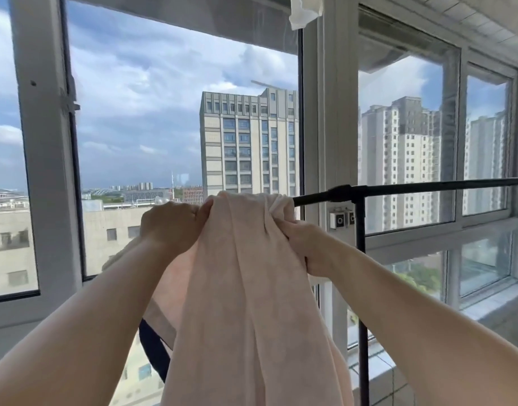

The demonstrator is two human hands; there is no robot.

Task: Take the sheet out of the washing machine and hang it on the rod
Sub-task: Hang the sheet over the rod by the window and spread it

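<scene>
Pale pink sheet (246,288) draped over the black rod (413,187), bunched and creased at the top, hanging in long folds. Left hand (171,222) raised at the rod, fingers curled, pinching the fabric's upper edge. Right hand (307,247) gripping a gathered fold just below.

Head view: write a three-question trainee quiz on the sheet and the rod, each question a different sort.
1. True or false: the pink sheet is bunched over the black rod.
2. Which hands grip the sheet? A) left hand only B) right hand only C) both
3. Fill in: to the right of the sheet, the rod is ____.

Key: 1 true; 2 C; 3 bare.
</scene>
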